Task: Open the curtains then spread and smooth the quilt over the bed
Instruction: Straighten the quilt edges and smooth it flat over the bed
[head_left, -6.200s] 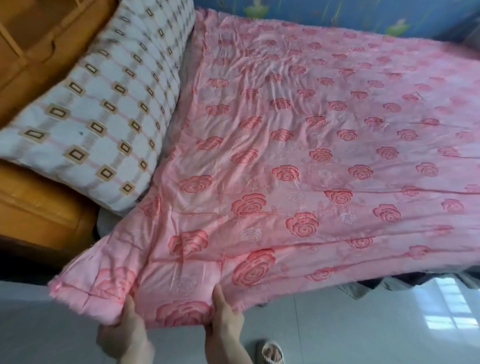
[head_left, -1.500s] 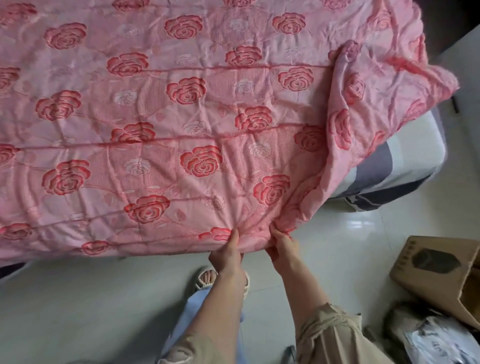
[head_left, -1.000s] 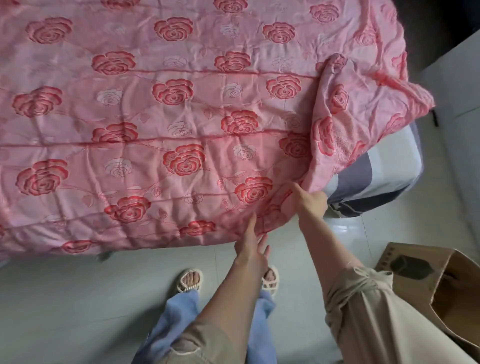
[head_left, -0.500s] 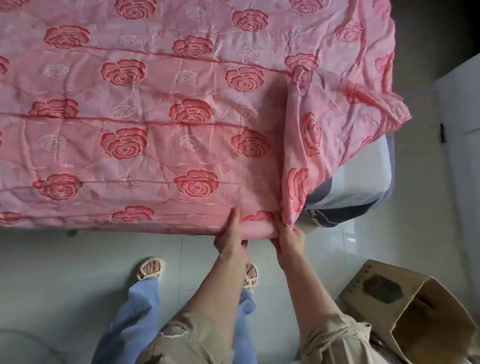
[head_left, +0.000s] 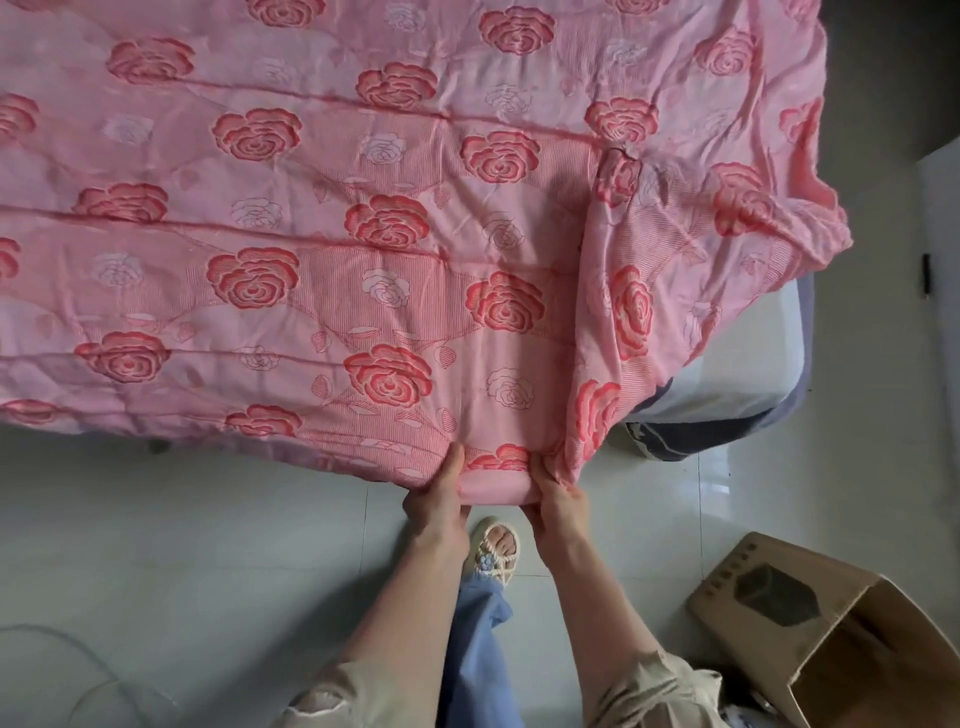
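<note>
A pink quilt (head_left: 363, 234) with red roses lies spread across the bed and fills the upper part of the view. Its right end is folded back over itself in a loose flap (head_left: 691, 249), leaving the bed's corner (head_left: 737, 374) with its white and grey sheet bare. My left hand (head_left: 439, 496) pinches the quilt's near edge where it hangs over the bedside. My right hand (head_left: 556, 499) grips the same edge a hand's width to the right, just at the foot of the folded flap. The curtains are out of view.
An open cardboard box (head_left: 831, 634) lies on the pale tiled floor (head_left: 182, 545) at the lower right. My sandalled foot (head_left: 493, 545) and blue trouser leg stand between my arms. A white door or panel (head_left: 943, 260) borders the right edge.
Six seconds ago I held the quilt near the pillow end; I now stand at the foot end. In the last second my right hand left the flap and gripped the near edge beside my left.
</note>
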